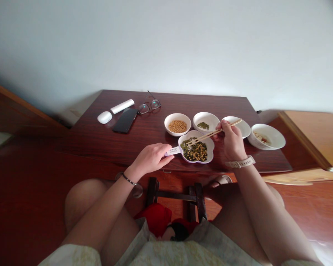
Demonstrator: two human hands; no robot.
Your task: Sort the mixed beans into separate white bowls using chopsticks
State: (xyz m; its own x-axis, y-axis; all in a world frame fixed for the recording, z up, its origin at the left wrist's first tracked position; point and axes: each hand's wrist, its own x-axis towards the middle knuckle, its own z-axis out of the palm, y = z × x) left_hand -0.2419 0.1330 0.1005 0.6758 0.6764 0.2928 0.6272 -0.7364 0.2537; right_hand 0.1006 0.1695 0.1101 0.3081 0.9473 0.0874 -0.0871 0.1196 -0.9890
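Note:
A pale purple flower-shaped dish (209, 158) full of mixed yellow, green and dark beans sits at the near edge of the low dark wooden table (105, 142). My left hand (152, 158) rests closed on the dish's handle (174, 150). My right hand (231, 139), with a white watch on the wrist, is closed on a pair of wooden chopsticks (211, 133) whose tips dip into the beans at the dish's left side.
Behind the dish stand a bowl of yellow beans (178, 125), a bowl with a few green beans (206, 122), a shallow white dish (242, 126) and a larger bowl (267, 136) at right. A mouse (104, 117), white tube (122, 106), phone (125, 120) and glasses (150, 105) lie far left.

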